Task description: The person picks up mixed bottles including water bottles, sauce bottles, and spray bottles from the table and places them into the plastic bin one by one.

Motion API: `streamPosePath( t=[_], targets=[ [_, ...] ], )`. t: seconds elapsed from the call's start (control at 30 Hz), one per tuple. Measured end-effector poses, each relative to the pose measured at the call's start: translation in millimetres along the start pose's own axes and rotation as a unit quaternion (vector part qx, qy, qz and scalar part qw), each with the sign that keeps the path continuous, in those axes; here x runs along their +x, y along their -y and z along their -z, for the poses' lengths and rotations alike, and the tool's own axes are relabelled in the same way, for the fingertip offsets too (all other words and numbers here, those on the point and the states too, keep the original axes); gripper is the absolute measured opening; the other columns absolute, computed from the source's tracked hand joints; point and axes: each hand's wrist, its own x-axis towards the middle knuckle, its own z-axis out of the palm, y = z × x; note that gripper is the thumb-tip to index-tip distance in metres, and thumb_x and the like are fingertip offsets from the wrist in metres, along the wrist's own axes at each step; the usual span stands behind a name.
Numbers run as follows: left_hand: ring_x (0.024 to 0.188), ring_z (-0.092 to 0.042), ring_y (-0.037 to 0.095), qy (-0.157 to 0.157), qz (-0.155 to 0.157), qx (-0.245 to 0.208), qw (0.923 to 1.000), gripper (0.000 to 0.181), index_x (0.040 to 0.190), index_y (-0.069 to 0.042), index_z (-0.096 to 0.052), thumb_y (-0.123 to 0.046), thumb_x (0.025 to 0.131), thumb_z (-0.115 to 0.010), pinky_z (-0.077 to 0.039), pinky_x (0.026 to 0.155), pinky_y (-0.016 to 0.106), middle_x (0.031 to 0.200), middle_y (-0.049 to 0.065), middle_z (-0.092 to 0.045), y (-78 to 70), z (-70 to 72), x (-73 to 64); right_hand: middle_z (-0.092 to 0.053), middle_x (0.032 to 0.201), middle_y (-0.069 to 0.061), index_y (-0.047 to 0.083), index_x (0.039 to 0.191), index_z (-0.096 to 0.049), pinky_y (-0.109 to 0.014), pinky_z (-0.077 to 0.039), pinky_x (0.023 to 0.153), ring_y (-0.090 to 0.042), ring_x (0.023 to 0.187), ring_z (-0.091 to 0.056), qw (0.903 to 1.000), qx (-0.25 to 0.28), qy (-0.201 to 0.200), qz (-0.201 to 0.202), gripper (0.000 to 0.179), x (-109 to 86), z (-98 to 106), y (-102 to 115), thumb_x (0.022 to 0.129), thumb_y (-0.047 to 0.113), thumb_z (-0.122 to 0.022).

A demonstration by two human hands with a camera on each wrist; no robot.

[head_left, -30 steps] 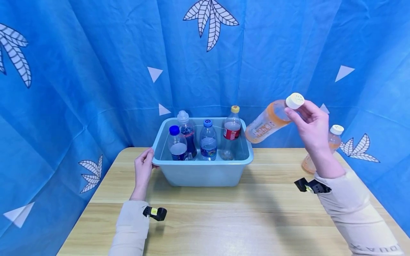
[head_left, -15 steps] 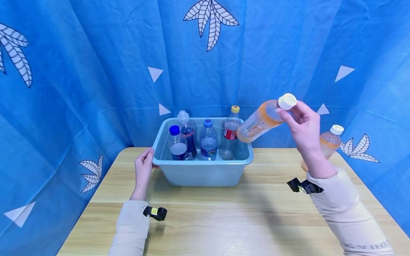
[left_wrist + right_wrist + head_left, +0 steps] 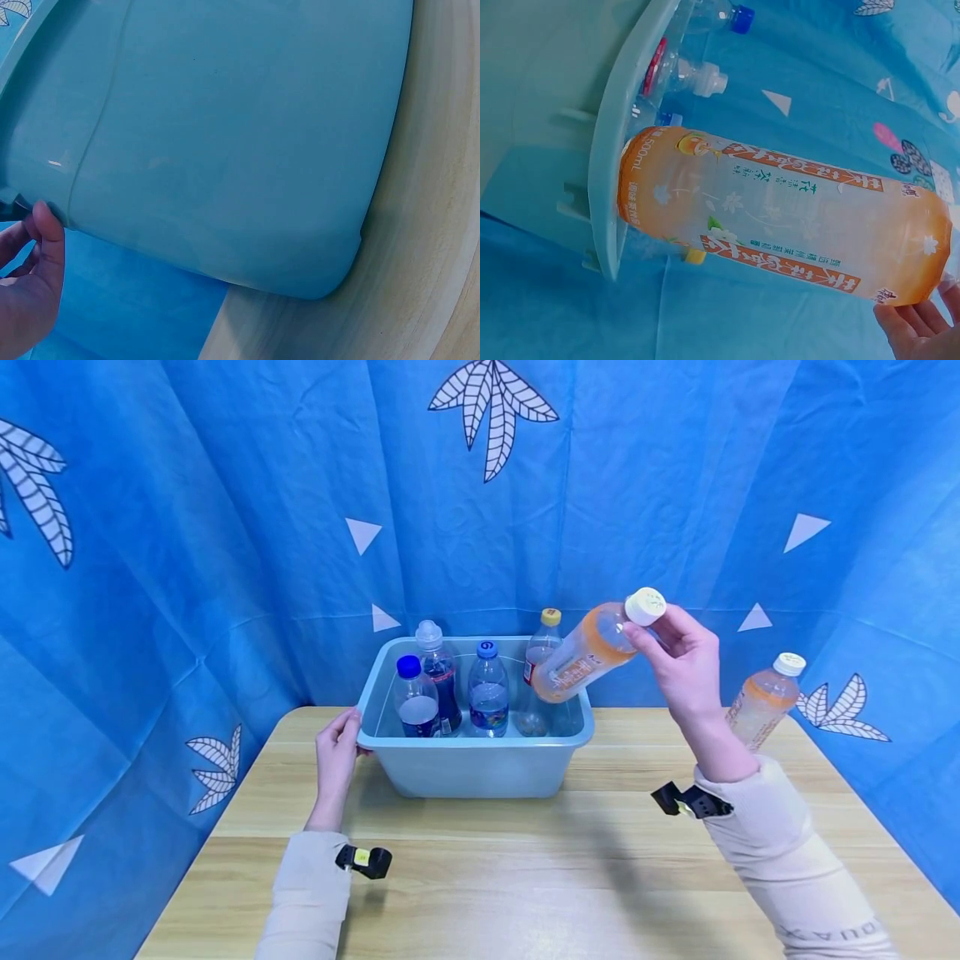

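Observation:
My right hand (image 3: 684,664) pinches a clear bottle with an orange label (image 3: 581,652) near its white cap. The bottle slants down to the left, its base over the right rim of the light blue basin (image 3: 472,768). In the right wrist view the label (image 3: 780,210) fills the middle, and the fingers (image 3: 911,326) show at its cap end. My left hand (image 3: 337,747) grips the basin's left rim; in the left wrist view its thumb (image 3: 49,232) lies at the rim's edge. Inside the basin stand several bottles, among them a blue-capped one (image 3: 417,706) and a yellow-capped one (image 3: 542,652).
A second orange-labelled bottle (image 3: 765,697) stands on the right side of the wooden table (image 3: 480,877), partly behind my right forearm. Blue patterned curtain (image 3: 637,485) hangs behind and at both sides of the table.
My right hand has moved left with the orange-labelled bottle, bringing its base from beside the basin to over its right rim. The left hand and basin have stayed in place.

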Motion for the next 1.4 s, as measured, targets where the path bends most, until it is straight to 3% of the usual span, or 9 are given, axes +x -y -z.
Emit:
streamPosePath(
  t=[1.0,1.2,1.3,1.4],
  targets=[
    [0.066,-0.056,0.025,-0.002,-0.010,0.000,0.9999,0.038,0.114,-0.029,-0.060,-0.051,0.084,-0.050,-0.049,0.049,0.027,0.102,0.003,-0.058,-3.7,-0.4,-1.5,-0.060,0.110,-0.006,0.005,0.114,-0.059,-0.031,-0.044,0.087,-0.019,0.106,-0.053,0.9976,-0.027,0.054,-0.033,0.034,-12.3,-34.9,-21.1,0.081,0.013,-0.064],
    [0.065,-0.055,0.026,-0.004,-0.008,-0.017,0.9998,0.039,0.113,-0.026,-0.062,-0.050,0.084,-0.052,-0.049,0.048,0.028,0.102,0.007,-0.058,-3.0,-0.8,0.2,-0.059,0.110,-0.006,0.004,0.115,-0.058,-0.031,-0.044,0.087,-0.019,0.105,-0.054,0.9970,-0.021,0.064,-0.038,0.034,-14.8,-42.6,-24.9,0.082,0.013,-0.064],
    [0.064,-0.056,0.022,0.000,-0.003,-0.015,0.9999,0.039,0.114,-0.027,-0.061,-0.049,0.084,-0.051,-0.049,0.049,0.027,0.102,0.005,-0.058,-4.7,-0.3,-0.4,-0.060,0.110,-0.007,0.002,0.114,-0.058,-0.032,-0.044,0.088,-0.019,0.104,-0.054,0.9967,-0.014,0.070,-0.040,0.034,-16.3,-47.0,-27.8,0.082,0.011,-0.063],
    [0.062,-0.056,0.018,0.013,0.010,-0.036,0.9992,0.039,0.116,-0.021,-0.060,-0.045,0.085,-0.053,-0.049,0.049,0.026,0.102,0.007,-0.058,-17.3,0.7,-5.6,-0.060,0.109,-0.007,0.002,0.113,-0.058,-0.032,-0.044,0.087,-0.019,0.104,-0.055,0.9962,-0.014,0.074,-0.043,0.033,-18.0,-51.5,-30.7,0.082,0.011,-0.063]
  ],
)
